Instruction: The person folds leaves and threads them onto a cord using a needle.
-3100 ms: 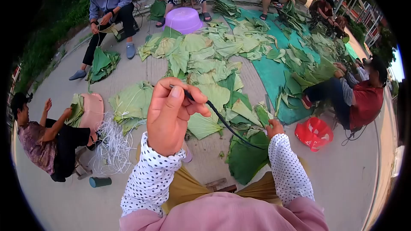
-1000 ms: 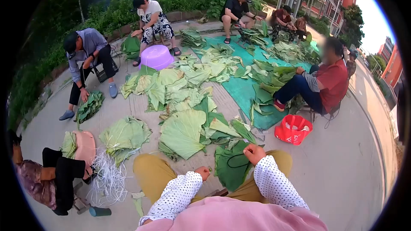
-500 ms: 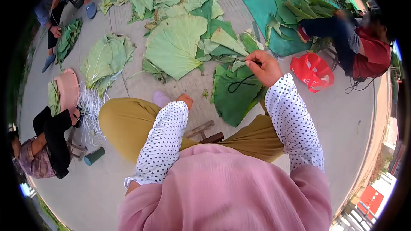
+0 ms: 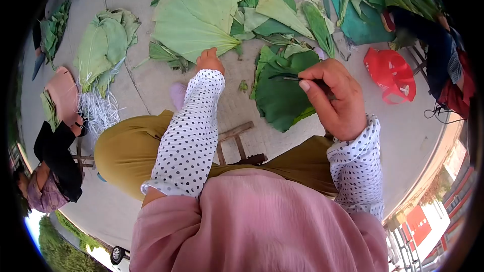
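Thumb and fingers of my right hand point(image 4: 337, 98) pinch a thin black cord point(image 4: 286, 76), its end sticking out to the left over a dark green leaf point(image 4: 282, 93) on the ground. My left hand point(image 4: 209, 62) is at the lower edge of a large pale green leaf point(image 4: 201, 12), left of its stem end, with its fingers a little apart and nothing visible in them. A folded pale leaf point(image 4: 282, 12) and a long green one point(image 4: 318, 26) lie beyond my right hand.
Leaf bundles point(image 4: 107, 43) and white strings point(image 4: 98, 108) are at the left, near a pink container point(image 4: 64, 93). At the right are a red bag point(image 4: 389, 74) and a seated person point(image 4: 428, 35). Another person point(image 4: 53, 171) sits at the left. A wooden stool point(image 4: 237, 138) is between my knees.
My left hand has moved forward to the large leaf and its fingers have opened. My right hand has come nearer with the cord; the cord's loop no longer shows. The view has shifted.
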Tool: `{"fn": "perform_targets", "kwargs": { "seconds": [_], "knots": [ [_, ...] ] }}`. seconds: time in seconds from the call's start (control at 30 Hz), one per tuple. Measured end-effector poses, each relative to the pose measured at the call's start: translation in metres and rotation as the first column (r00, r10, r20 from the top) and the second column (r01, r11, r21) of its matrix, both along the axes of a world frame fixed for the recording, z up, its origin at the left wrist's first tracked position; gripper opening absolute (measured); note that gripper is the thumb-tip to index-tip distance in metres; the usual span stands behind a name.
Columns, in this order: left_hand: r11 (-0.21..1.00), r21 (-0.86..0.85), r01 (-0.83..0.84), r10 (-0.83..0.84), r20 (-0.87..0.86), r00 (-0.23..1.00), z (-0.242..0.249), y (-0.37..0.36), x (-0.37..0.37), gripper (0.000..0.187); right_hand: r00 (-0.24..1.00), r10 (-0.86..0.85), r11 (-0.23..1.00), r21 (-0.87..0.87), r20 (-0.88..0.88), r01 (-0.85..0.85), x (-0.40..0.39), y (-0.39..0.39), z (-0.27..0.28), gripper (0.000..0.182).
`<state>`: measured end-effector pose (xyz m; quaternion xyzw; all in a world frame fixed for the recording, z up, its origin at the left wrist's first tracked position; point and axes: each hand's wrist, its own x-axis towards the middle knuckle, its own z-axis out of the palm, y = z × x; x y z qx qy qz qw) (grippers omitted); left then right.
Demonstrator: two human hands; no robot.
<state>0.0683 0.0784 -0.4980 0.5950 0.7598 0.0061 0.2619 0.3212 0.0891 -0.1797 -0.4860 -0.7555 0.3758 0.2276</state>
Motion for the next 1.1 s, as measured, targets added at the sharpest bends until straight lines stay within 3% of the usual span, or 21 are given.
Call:
{"fn": "perform_targets", "kwargs": {
  "seconds": [0.03, 0.1, 0.13, 0.2, 0.27, 0.33, 0.37, 0.53, 0.6, 0.63, 0.67, 0.7, 0.73, 0.77, 0.8, 0.87, 0.9, 0.93, 1.0, 1.07, 1.1],
  "knots": [
    [1.000, -0.007, -0.001, 0.001, 0.004, 1.000, 0.006, 0.013, 0.003, 0.048, 1.000, 0.007, 1.000, -0.006, -0.001, -0.007, -0.001, 0.001, -0.001, 0.012],
    [0.944, 0.038, 0.329, -0.324, -0.092, 0.942, 0.011, 0.034, 0.009, 0.048, 1.000, 0.018, 1.000, -0.011, -0.006, -0.018, -0.002, 0.003, -0.006, 0.012],
    [0.945, 0.043, 0.324, -0.319, -0.091, 0.943, 0.012, 0.042, 0.013, 0.048, 1.000, 0.027, 1.000, -0.005, -0.015, -0.027, -0.003, 0.004, -0.007, 0.012],
    [0.841, -0.056, 0.538, -0.528, -0.301, 0.794, 0.013, 0.056, 0.014, 0.060, 0.999, 0.032, 0.999, -0.011, -0.003, -0.032, -0.005, 0.006, -0.009, 0.013],
    [0.826, -0.018, 0.563, -0.537, -0.329, 0.777, 0.015, 0.066, 0.013, 0.053, 1.000, 0.009, 0.997, -0.073, -0.019, -0.010, -0.007, 0.007, -0.009, 0.013],
    [0.702, -0.256, 0.665, -0.712, -0.298, 0.636, 0.021, 0.072, 0.009, 0.040, 1.000, 0.009, 0.996, -0.086, -0.011, -0.010, -0.006, 0.007, -0.010, 0.012],
    [0.663, -0.242, 0.709, -0.740, -0.358, 0.570, 0.018, 0.066, 0.003, 0.030, 1.000, 0.014, 0.997, -0.077, -0.006, -0.014, -0.005, 0.005, -0.011, 0.011],
    [0.727, -0.097, 0.679, -0.678, -0.254, 0.690, 0.053, 0.052, -0.007, 0.027, 1.000, 0.017, 1.000, 0.001, 0.005, -0.017, 0.000, 0.001, -0.009, 0.009],
    [0.830, 0.022, 0.558, -0.556, -0.047, 0.830, 0.074, 0.055, -0.008, 0.028, 0.999, -0.018, 1.000, 0.007, -0.029, 0.019, 0.002, -0.002, -0.004, 0.009],
    [0.876, 0.209, 0.435, -0.463, 0.109, 0.880, 0.084, 0.057, -0.010, 0.027, 0.998, -0.027, 1.000, 0.015, -0.053, 0.028, 0.004, -0.002, -0.002, 0.008],
    [0.865, 0.225, 0.449, -0.477, 0.093, 0.874, 0.093, 0.059, -0.009, 0.027, 0.997, -0.039, 0.998, 0.036, -0.061, 0.042, 0.005, -0.003, -0.002, 0.008],
    [0.944, 0.269, 0.190, -0.270, 0.303, 0.914, 0.110, 0.058, -0.006, 0.026, 0.993, -0.045, 0.997, 0.063, -0.106, 0.052, 0.006, -0.003, -0.004, 0.008],
    [0.965, 0.251, -0.080, -0.061, 0.508, 0.859, 0.134, 0.056, -0.002, 0.026, 0.987, -0.050, 0.994, 0.088, -0.152, 0.064, 0.007, -0.003, -0.005, 0.007],
    [0.981, 0.041, -0.189, 0.111, 0.683, 0.722, 0.158, 0.052, -0.001, 0.027, 0.978, -0.080, 0.991, 0.091, -0.193, 0.099, 0.006, -0.004, -0.004, 0.008],
    [0.981, 0.067, -0.180, 0.088, 0.678, 0.730, 0.168, 0.047, 0.001, 0.027, 0.975, -0.083, 0.988, 0.114, -0.204, 0.108, 0.006, -0.004, -0.005, 0.008],
    [0.934, -0.002, -0.356, 0.143, 0.918, 0.370, 0.181, 0.032, 0.000, 0.022, 0.971, -0.108, 0.987, 0.094, -0.213, 0.131, 0.003, -0.006, -0.006, 0.008],
    [0.911, -0.095, -0.402, 0.196, 0.956, 0.218, 0.205, 0.022, 0.006, 0.025, 0.967, -0.100, 0.989, 0.085, -0.233, 0.123, 0.001, -0.006, -0.004, 0.008],
    [0.911, -0.081, -0.404, 0.186, 0.956, 0.227, 0.224, 0.014, 0.012, 0.025, 0.965, -0.097, 0.988, 0.094, -0.244, 0.123, -0.002, -0.008, -0.003, 0.008],
    [0.897, -0.151, -0.416, 0.171, 0.985, 0.012, 0.259, -0.001, 0.024, 0.034, 0.953, -0.096, 0.993, 0.035, -0.289, 0.111, -0.003, -0.013, 0.004, 0.009],
    [0.895, -0.145, -0.422, 0.165, 0.986, 0.011, 0.279, -0.010, 0.025, 0.041, 0.951, -0.081, 0.995, 0.033, -0.298, 0.095, -0.005, -0.016, 0.005, 0.009],
    [0.894, -0.155, -0.421, 0.138, 0.988, -0.069, 0.285, -0.014, 0.026, 0.041, 0.952, -0.071, 0.996, 0.026, -0.297, 0.082, -0.003, -0.018, 0.010, 0.009]
  ]
}}
